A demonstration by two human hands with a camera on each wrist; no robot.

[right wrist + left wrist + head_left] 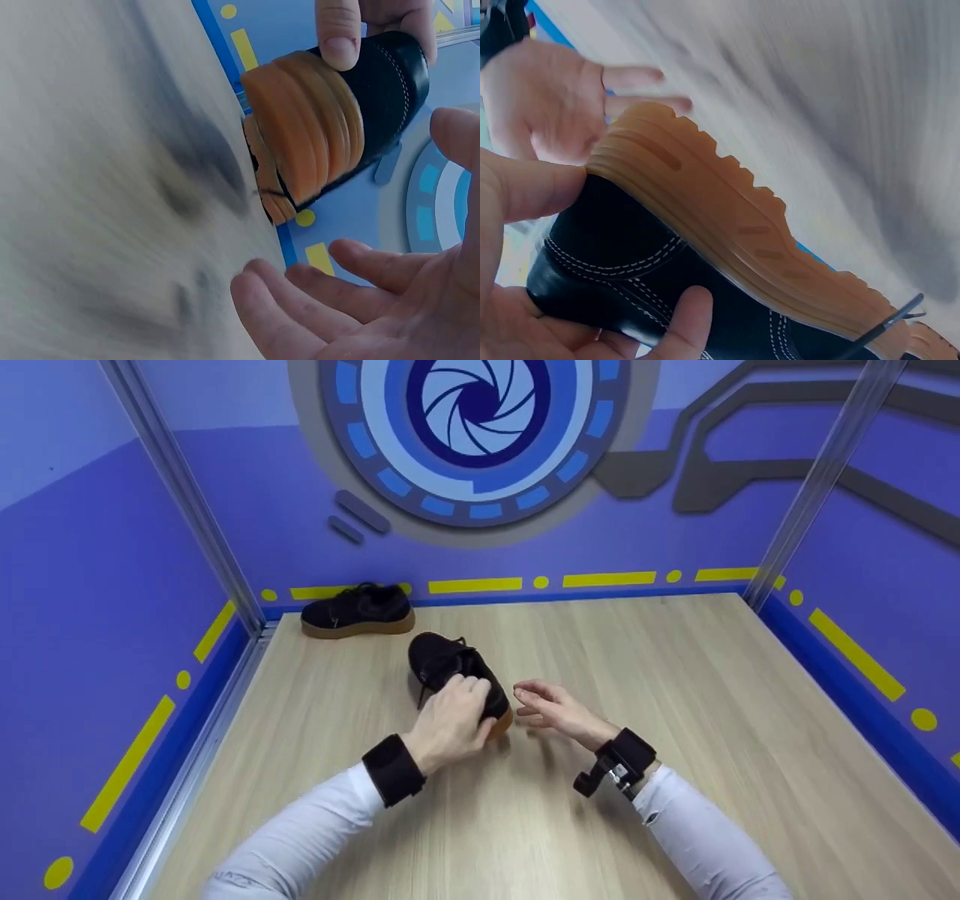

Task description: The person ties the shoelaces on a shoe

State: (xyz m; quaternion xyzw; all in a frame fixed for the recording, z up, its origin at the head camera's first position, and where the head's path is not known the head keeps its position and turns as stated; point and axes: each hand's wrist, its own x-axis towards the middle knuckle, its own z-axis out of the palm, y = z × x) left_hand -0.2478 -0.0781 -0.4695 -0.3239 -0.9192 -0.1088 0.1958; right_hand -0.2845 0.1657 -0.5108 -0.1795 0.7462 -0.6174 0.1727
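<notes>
Item: black shoe with tan ridged sole [457, 675], lying on the wooden table [675, 720], its heel end toward me.

Left hand [450, 720]: my fingers [686, 319] are curled over the heel end of the shoe, thumb [532, 187] pressed at the edge of the sole, the rest wrapped on the black upper. The left wrist view shows the sole lifted off the table at this end, so the shoe is tilted in my grip.

Right hand [551, 709]: holds nothing. My fingers [300, 300] are loosely spread, palm turned toward the shoe, just beside its heel and not touching it.

Loose lace [885, 326]: trails from the front of the shoe, beyond my left fingers.

Second shoe [358, 611]: same make, upright, well beyond my left fingers by the back wall [600, 532].

Handling note: the grip sits on the heel alone, so I judge the toe will swing; bringing my right fingers under the sole near the toe would steady it. Keep the thumb on the sole's rim, not on the soft upper, and keep the lace clear of the fingers.
</notes>
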